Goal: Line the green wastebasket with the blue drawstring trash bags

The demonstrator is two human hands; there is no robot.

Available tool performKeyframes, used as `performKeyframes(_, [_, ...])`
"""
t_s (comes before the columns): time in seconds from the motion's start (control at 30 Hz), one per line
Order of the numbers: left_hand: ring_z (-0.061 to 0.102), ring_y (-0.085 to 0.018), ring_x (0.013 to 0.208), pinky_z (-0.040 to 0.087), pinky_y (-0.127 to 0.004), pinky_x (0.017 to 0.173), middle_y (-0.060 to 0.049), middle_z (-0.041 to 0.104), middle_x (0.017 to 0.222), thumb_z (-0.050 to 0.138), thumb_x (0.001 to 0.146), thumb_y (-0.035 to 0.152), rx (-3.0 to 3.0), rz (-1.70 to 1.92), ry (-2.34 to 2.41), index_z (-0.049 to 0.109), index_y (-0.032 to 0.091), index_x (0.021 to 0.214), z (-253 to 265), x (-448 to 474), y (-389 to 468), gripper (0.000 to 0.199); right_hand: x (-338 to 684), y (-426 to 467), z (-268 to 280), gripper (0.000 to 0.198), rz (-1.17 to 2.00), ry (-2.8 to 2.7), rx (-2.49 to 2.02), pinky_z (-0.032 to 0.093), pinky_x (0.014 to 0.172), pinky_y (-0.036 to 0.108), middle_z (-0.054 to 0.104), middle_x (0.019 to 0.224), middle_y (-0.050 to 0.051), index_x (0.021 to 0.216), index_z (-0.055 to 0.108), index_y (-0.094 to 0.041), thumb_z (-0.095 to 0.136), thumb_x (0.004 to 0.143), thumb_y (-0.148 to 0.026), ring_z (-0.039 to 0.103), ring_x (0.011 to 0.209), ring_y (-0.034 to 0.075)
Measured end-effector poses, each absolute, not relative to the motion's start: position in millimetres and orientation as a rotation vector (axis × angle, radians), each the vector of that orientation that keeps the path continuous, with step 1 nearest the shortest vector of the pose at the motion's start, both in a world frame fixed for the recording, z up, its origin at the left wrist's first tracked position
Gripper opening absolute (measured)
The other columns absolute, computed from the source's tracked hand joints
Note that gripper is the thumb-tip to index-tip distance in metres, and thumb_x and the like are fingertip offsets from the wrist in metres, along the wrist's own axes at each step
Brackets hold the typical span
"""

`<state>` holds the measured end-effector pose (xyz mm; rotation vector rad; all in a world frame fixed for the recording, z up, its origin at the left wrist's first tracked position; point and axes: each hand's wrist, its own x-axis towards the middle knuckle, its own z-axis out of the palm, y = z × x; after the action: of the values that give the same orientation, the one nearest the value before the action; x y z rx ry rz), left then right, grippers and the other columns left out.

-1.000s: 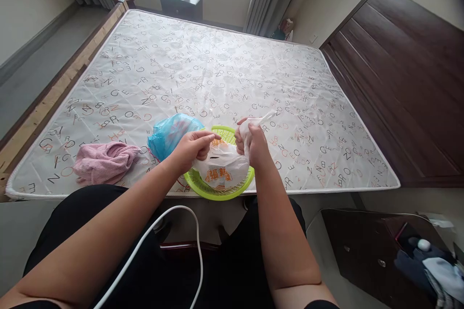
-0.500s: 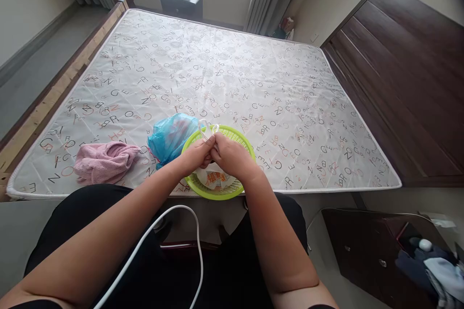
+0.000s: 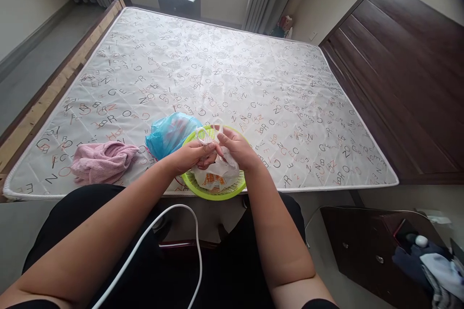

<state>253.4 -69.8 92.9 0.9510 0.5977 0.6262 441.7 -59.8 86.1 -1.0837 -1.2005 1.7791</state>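
A white plastic bag [image 3: 217,170] with orange print sits in a round green basket [image 3: 213,196] at the near edge of the mattress. Both hands are over the basket, at the bag's top. My left hand [image 3: 197,155] pinches one of its handle loops. Slightly apart from it, my right hand [image 3: 235,147] is closed on the other side of the bag top, with a loop rising above the fingers. Left of the basket lies a full blue plastic bag [image 3: 170,134], its contents not clear. Farther left is a crumpled pink towel [image 3: 103,161].
The letter-printed mattress [image 3: 232,72] stretches away in front, beside a dark wooden headboard [image 3: 395,82] on the right. A white cable [image 3: 145,236] loops across my lap. Clothes [image 3: 431,270] lie on a dark cabinet [image 3: 348,236] at lower right.
My hands, which were together at the bag's top, have drawn apart, the left one to the left. More of the white bag shows between them. The view has shifted slightly.
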Motion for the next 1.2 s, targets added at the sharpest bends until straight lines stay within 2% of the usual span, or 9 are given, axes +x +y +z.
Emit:
performKeyframes(0.13, [0.036,-0.008,0.044,0.031,-0.022,0.045,0.001,0.048,0.054,0.07,0.093,0.056,0.983,0.519,0.541,0.073,0.013,0.093,93.0,249.8,-67.3,0.044,441.5,-60.3,81.8,0.052,1.845,-1.151,-1.048,0.047,0.057,0.025,0.061,0.062,-0.006,0.116,0.07,-0.021,0.078,0.084,-0.061,0.055,0.055,0.012])
performKeyframes(0.27, [0.032,-0.005,0.043,0.028,-0.018,0.044,0.003,0.051,0.057,0.075,0.091,0.051,0.832,0.769,0.629,0.071,0.016,0.105,84.9,256.4,-66.0,0.038,438.7,-59.6,81.0,0.037,1.489,-1.177,-1.098,0.055,0.073,0.03,0.073,0.083,0.001,0.096,0.073,-0.02,0.073,0.088,-0.057,0.068,0.074,0.016])
performKeyframes(0.4, [0.033,-0.003,0.043,0.029,-0.017,0.044,0.003,0.058,0.067,0.082,0.086,0.047,0.647,0.921,0.717,0.068,0.017,0.109,81.2,263.6,-66.2,0.04,437.3,-63.9,83.2,0.021,0.98,-1.52,-1.12,0.054,0.098,0.038,0.077,0.109,0.005,0.107,0.079,-0.027,0.062,0.099,-0.037,0.07,0.105,0.021])
performKeyframes(0.53, [0.034,-0.002,0.043,0.029,-0.016,0.042,0.003,0.059,0.071,0.088,0.08,0.046,0.561,1.018,0.766,0.067,0.017,0.115,81.7,264.0,-64.5,0.051,435.5,-69.5,79.8,0.035,0.691,-1.832,-1.1,0.055,0.097,0.039,0.075,0.112,0.006,0.118,0.079,-0.032,0.054,0.097,-0.019,0.069,0.104,0.021])
performKeyframes(0.67, [0.033,-0.002,0.041,0.024,-0.016,0.041,0.005,0.054,0.062,0.092,0.073,0.048,0.582,1.063,0.877,0.066,0.013,0.098,82.1,259.9,-58.8,0.051,436.5,-70.4,80.3,0.046,0.711,-1.985,-1.035,0.057,0.096,0.042,0.072,0.116,0.007,0.126,0.076,-0.032,0.057,0.089,-0.014,0.067,0.105,0.023])
performKeyframes(0.77, [0.034,-0.003,0.04,0.024,-0.017,0.04,0.003,0.056,0.06,0.092,0.072,0.049,0.665,1.081,0.943,0.064,0.013,0.09,82.4,257.8,-55.9,0.048,441.4,-67.7,86.0,0.047,0.831,-1.992,-0.961,0.055,0.102,0.044,0.071,0.119,0.006,0.124,0.077,-0.03,0.05,0.09,-0.013,0.066,0.111,0.022])
performKeyframes(0.97, [0.039,-0.004,0.041,0.027,-0.02,0.042,0.001,0.061,0.061,0.086,0.079,0.05,0.83,1.113,0.961,0.059,0.016,0.078,79.8,256.6,-57.0,0.044,448.1,-63.0,93.2,0.024,1.005,-1.929,-0.996,0.054,0.1,0.042,0.072,0.11,0.005,0.111,0.078,-0.029,0.056,0.1,-0.028,0.067,0.107,0.021])
performKeyframes(1.1, [0.045,-0.007,0.045,0.031,-0.021,0.045,-0.001,0.064,0.063,0.082,0.084,0.05,0.936,1.131,0.99,0.061,0.017,0.083,76.9,256.5,-58.8,0.039,447.2,-63.2,90.1,0.013,1.08,-1.903,-1.103,0.052,0.095,0.038,0.072,0.101,0.002,0.099,0.074,-0.027,0.064,0.098,-0.035,0.067,0.099,0.019])
performKeyframes(1.2, [0.045,-0.007,0.046,0.032,-0.022,0.046,0.0,0.063,0.062,0.079,0.086,0.053,0.992,1.14,0.971,0.06,0.017,0.084,76.4,257.9,-60.2,0.041,446.5,-64.4,88.8,0.018,1.06,-1.84,-1.247,0.05,0.087,0.035,0.07,0.097,0.0,0.105,0.068,-0.025,0.071,0.091,-0.036,0.065,0.093,0.018])
